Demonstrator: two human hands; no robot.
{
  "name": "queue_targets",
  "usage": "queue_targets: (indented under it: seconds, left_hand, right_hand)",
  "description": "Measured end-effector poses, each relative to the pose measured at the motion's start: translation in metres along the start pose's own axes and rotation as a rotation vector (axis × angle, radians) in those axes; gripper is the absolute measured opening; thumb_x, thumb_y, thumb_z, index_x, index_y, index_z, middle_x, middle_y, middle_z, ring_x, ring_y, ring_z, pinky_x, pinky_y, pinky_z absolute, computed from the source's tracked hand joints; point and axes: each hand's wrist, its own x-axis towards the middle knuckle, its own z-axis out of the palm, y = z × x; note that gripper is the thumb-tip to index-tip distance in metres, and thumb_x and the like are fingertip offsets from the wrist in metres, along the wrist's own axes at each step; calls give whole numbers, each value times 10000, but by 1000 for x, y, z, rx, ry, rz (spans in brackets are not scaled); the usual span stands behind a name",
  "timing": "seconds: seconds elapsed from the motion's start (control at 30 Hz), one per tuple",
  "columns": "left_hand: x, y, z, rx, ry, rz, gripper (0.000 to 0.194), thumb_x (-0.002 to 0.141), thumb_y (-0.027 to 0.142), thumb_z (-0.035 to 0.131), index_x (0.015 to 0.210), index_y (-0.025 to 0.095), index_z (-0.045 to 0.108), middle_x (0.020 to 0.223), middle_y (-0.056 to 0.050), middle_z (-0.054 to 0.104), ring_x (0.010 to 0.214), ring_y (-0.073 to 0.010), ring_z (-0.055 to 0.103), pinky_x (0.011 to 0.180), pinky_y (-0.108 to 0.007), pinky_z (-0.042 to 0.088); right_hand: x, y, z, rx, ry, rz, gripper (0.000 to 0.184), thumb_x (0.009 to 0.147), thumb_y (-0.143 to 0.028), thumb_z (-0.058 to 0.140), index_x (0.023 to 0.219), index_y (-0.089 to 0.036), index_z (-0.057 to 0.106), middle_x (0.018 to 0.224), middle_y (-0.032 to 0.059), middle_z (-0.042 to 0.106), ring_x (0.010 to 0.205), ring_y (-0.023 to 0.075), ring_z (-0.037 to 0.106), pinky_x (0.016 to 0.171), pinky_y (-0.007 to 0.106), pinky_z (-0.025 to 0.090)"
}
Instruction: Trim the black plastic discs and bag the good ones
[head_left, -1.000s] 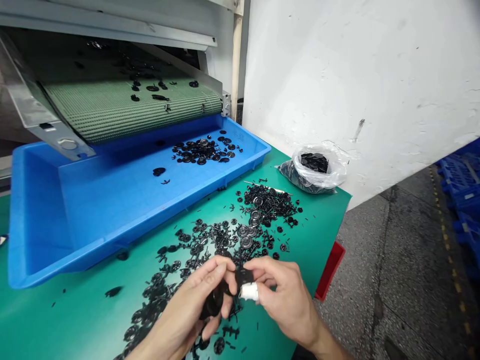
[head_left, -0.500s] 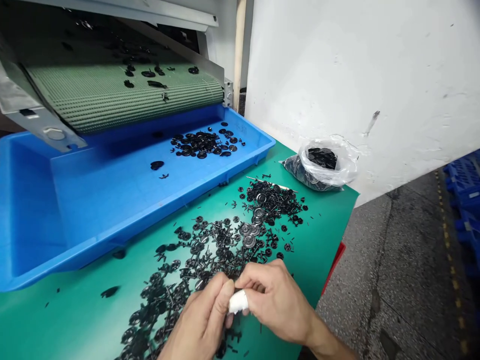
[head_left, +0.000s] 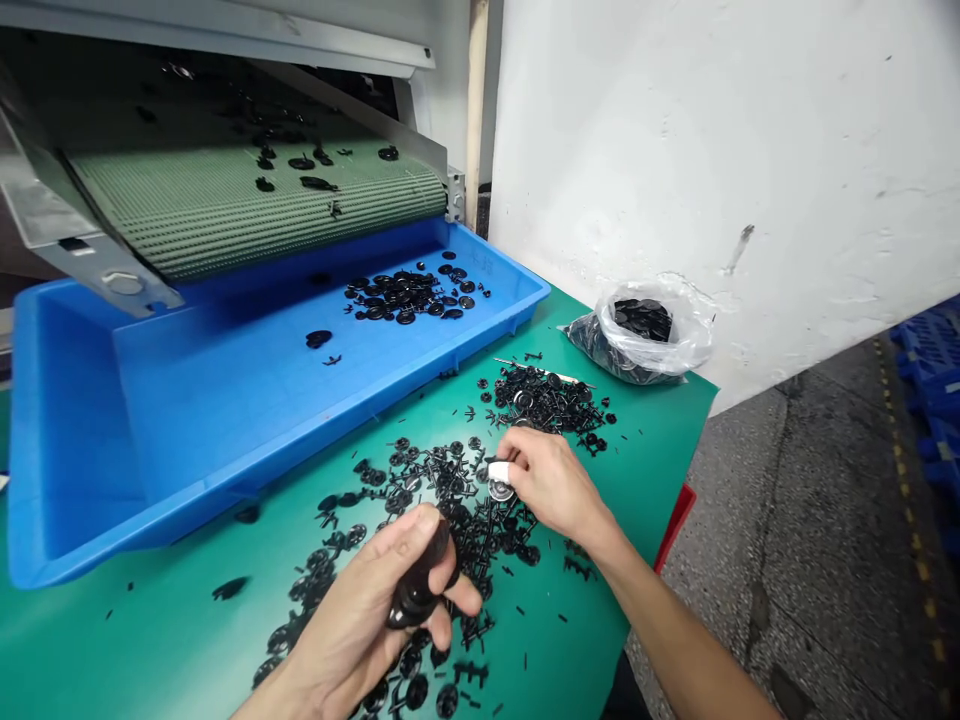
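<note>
In my left hand (head_left: 375, 600), the fingers curl around several glossy black plastic discs (head_left: 421, 575), held above the near part of a loose heap of small black plastic parts (head_left: 457, 520). Discs and thin branched pieces make up that heap on the green tabletop (head_left: 600, 540). My right hand (head_left: 551, 480) is at the heap's far side, with white tape (head_left: 499, 472) around its thumb. Its thumb and forefinger pinch what looks like a black plastic disc, seen only as a dark edge. Just below the tape lies a larger ringed disc (head_left: 501, 490).
Left of the heap stands a blue tray (head_left: 225, 400) with black parts inside, under a green conveyor belt (head_left: 247, 215) carrying more. A clear plastic bag (head_left: 694, 345) of black discs rests by the white wall (head_left: 637, 150). Another small pile (head_left: 547, 395) lies before it.
My hands have come apart from their meeting point. The right reached up and away to the far side of the heap; the left turned, showing the discs in it.
</note>
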Motion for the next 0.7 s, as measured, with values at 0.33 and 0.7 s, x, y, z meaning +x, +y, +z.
queue_targets:
  seconds: [0.33, 0.7]
  left_hand:
    - [-5, 2, 3, 75, -108, 35, 257, 870, 413, 625, 837, 158, 629, 789, -39, 673, 491, -84, 567, 395, -163, 466]
    - [-14, -20, 0, 1243, -63, 561, 268, 1011, 320, 337, 794, 226, 464, 730, 35, 475, 647, -141, 449, 601, -280, 341]
  right_hand:
    - [-38, -1, 0, 941, -83, 189, 180, 766, -177, 653, 945, -171, 669, 713, -23, 635, 586, 96, 624, 532, 198, 503]
    - [-73, -22, 14, 695, -136, 48, 252, 843, -70, 493, 979, -191, 667, 792, -8, 681, 677, 121, 671, 636, 230, 531]
